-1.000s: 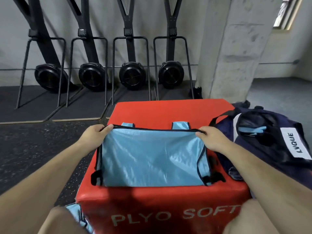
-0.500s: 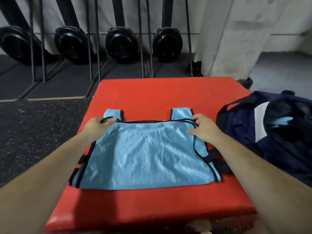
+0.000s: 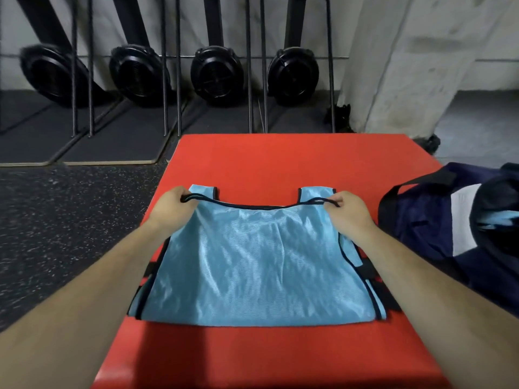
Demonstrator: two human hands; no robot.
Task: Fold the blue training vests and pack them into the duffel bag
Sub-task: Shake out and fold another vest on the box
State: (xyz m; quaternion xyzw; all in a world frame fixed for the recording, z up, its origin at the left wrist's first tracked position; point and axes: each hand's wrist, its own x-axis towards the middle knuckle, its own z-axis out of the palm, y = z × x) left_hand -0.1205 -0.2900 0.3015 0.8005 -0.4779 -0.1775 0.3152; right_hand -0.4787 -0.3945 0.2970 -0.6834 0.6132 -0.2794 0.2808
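Blue mesh, left grip: the left hand (image 3: 171,207) pinches the black-bound far edge of the vest (image 3: 258,265) at its far-left corner, fingers curled over the binding.
Right grip: the right hand (image 3: 346,211) pinches the same edge at the far-right corner; a loop of black trim (image 3: 332,203) pokes out past the knuckles.
Hand spacing: well apart, one at each end of the held edge; both forearms come in from the near side.
Vest: light blue, shiny, doubled over. Its near edge lies flat on the red pad (image 3: 280,164). The far edge is drawn between the two grips, and creases fan down from each.
Shoulder straps (image 3: 203,190): two short blue tabs stick out beyond the held edge, flat on the pad, one just inside each hand.
Side bands (image 3: 368,269): black straps show from under the vest along its left and right edges.
Placement: the vest spans the middle of the pad, nearer the near edge than the far one.
Duffel bag (image 3: 421,220): navy, with a white panel and a black handle strap, just beside the pad's right edge; whether they touch I cannot tell. A scrap of light-blue cloth (image 3: 502,220) shows in its dark opening.
Floor (image 3: 70,220): black speckled rubber left of the pad.
Back wall: four black fan-wheel machines (image 3: 214,73) in thin metal frames stand on dark mats (image 3: 112,147).
Pillar (image 3: 421,66): pale concrete, beyond the pad's far-right corner.
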